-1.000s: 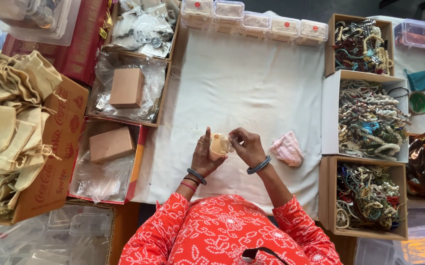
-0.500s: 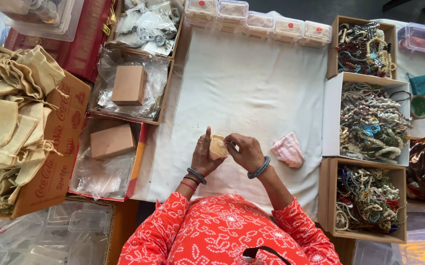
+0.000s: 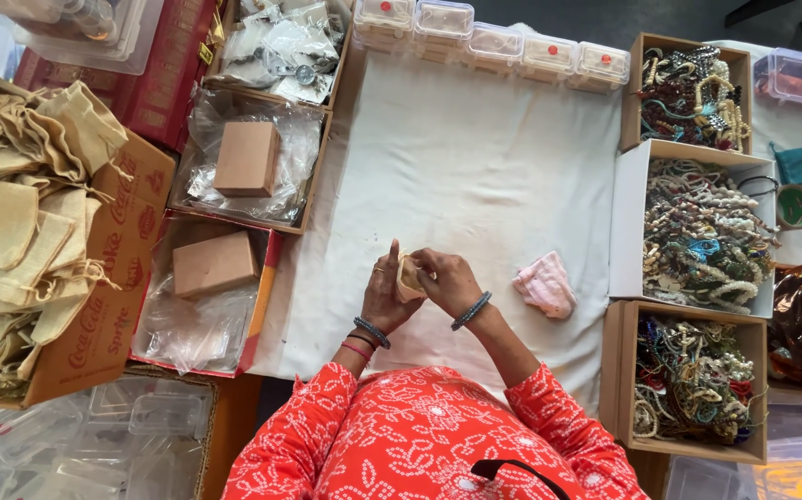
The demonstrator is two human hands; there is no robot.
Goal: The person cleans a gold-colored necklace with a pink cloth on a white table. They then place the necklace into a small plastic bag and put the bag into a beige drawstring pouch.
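Note:
My left hand (image 3: 384, 294) holds a small tan cloth pouch (image 3: 407, 275) upright over the white cloth (image 3: 475, 167) on the table, index finger pointing up. My right hand (image 3: 447, 281) presses over the pouch from the right, its fingers covering most of it. Both wrists wear bangles. A folded pink cloth (image 3: 544, 284) lies just to the right of my hands.
Three boxes of beaded strings (image 3: 702, 236) stand along the right. At left, trays hold brown blocks (image 3: 245, 157) on clear plastic, and a carton holds beige drawstring bags (image 3: 12, 222). Small clear lidded boxes (image 3: 494, 42) line the far edge.
My right hand has slid left over the pouch, covering it more. The left hand has stayed in place.

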